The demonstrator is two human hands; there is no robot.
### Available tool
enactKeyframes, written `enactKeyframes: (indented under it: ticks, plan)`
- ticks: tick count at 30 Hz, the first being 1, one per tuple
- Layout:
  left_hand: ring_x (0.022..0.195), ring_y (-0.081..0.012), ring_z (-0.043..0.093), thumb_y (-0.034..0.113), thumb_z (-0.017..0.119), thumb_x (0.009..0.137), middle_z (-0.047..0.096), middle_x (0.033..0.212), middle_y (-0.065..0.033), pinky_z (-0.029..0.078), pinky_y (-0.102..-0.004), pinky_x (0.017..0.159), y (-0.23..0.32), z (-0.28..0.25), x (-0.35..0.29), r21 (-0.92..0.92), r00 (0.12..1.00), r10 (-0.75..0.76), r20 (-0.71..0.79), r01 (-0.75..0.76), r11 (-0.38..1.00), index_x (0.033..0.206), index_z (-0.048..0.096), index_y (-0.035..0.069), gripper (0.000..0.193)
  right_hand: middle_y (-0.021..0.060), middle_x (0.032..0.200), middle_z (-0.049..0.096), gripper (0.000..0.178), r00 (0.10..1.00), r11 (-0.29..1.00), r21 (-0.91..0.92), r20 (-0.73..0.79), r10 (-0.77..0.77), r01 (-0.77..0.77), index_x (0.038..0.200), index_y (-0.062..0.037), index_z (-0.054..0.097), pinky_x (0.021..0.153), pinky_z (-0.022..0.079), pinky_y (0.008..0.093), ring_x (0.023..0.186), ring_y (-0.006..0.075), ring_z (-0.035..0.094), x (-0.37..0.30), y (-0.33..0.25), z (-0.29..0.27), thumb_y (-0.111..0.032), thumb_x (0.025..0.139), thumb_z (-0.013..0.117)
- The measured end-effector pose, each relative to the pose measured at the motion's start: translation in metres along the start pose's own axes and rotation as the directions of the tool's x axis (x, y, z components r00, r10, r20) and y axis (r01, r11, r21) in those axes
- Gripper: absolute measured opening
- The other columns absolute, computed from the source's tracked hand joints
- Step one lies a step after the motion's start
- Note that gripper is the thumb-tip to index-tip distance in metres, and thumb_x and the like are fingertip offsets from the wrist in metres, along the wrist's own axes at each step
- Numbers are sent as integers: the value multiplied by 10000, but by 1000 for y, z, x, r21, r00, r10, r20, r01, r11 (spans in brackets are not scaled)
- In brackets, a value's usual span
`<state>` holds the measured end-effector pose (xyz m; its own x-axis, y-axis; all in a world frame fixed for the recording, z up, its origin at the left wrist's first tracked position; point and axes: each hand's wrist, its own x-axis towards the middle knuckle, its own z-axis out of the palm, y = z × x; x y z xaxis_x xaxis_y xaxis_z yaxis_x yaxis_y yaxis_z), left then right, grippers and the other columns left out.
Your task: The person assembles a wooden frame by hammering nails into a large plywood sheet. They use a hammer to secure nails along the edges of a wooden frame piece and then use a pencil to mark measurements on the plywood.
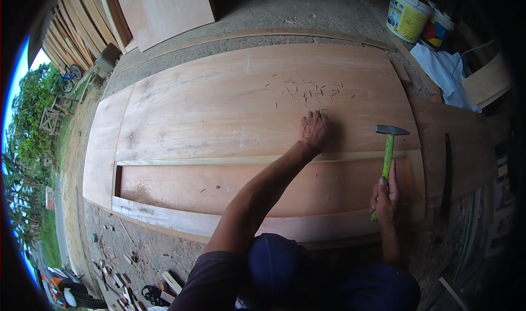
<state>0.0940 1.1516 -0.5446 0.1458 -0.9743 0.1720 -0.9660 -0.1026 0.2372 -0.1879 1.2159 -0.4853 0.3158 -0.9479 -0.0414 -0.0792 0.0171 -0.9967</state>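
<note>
A wide plywood panel (192, 108) lies flat in front of me, with a long framed recess (175, 187) along its near side. Loose nails (312, 92) are scattered over the panel's far right half. My left hand (315, 130) rests on the plywood just nearer than these nails, its fingers curled down and closed; what sits in them, if anything, is hidden. On the right, my right hand (386, 193) grips a claw-less hammer (389, 146) by its bright green handle. The steel head is uppermost, raised over the panel's right edge.
Paint buckets (408, 15) and a white sheet (438, 70) stand at the far right. Another wooden board (455, 146) adjoins the panel's right side. Planks (76, 23) lean at the far left beside a plywood sheet (167, 9). Wood offcuts (121, 279) litter the ground near left.
</note>
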Motion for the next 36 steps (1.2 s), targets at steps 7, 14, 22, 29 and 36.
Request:
enactKeyframes:
  ticks: [7,14,22,29,36]
  plan:
    - [969,-395,634,92,595,847,647,1029,-206,515,-456,845,-67,-9,-38,-583,993,-118,-22,83,808,1075,594,51,232,-41,597,407,586,993,998,-16,106,-60,62,1583,-112,148,373,369,209,427,19,351,-8,-16,15,-190,1060,403]
    - [965,-338,648,135,610,908,674,1027,-120,540,-423,864,-43,-13,-4,-425,953,301,-31,-285,859,1048,675,98,160,-44,606,419,609,988,997,44,138,-69,64,1580,-86,127,378,376,210,428,12,361,-8,-22,24,-146,1048,418]
    - [1046,-321,595,163,539,939,573,1138,-124,520,-412,870,-41,-4,25,-190,786,613,80,-592,783,1132,623,82,225,-48,611,412,617,994,996,30,70,-89,87,1579,-80,134,380,365,204,426,7,348,-14,-18,9,-133,1041,431]
    - [974,-391,576,72,496,895,562,1072,-193,487,-444,831,-22,5,-39,-379,979,179,-100,-204,903,1093,530,14,209,-50,580,389,607,992,998,21,103,-68,66,1579,-84,137,370,352,206,422,8,320,-14,-13,23,-143,1044,418]
    - [986,-374,577,12,492,886,604,941,-160,462,-472,895,-53,-25,-111,-558,960,-156,-232,-1,830,1066,548,67,197,-50,617,407,617,974,999,-37,225,11,-3,1581,-90,144,395,366,210,451,16,360,-24,-12,44,-142,1038,431]
